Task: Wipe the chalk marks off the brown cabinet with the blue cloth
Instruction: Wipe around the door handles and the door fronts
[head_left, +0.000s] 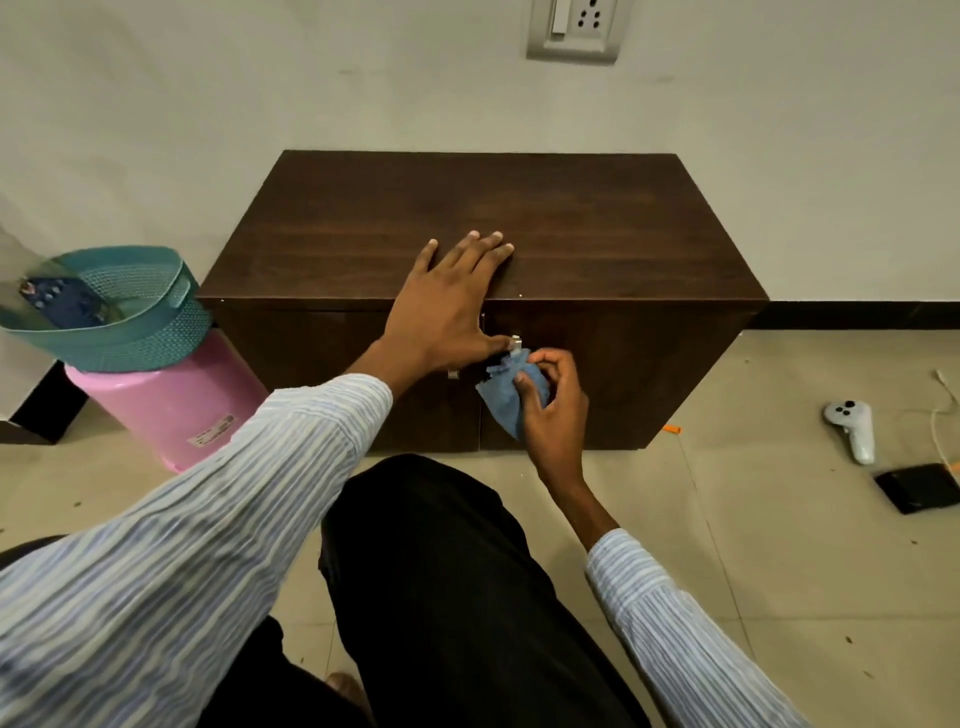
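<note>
Stood on beige tiled floor: brown cabinet against wall, pink bucket beside it, white controller, black wallet nearby.

Basket on stool, left of cabinet (controller right).

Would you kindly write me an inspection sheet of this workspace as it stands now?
Surface: brown cabinet top looks bare; no chalk marks discernible.
Job's things: blue cloth bunched at the front by a metal handle.
Clutter: white controller and black wallet-like item on the floor at right.
Grippers: left hand flat on the cabinet's front edge; right hand grips the cloth.
Cables: white cable on the floor at far right.
Surroundings: teal basket on a pink bucket at left; wall socket above.
</note>
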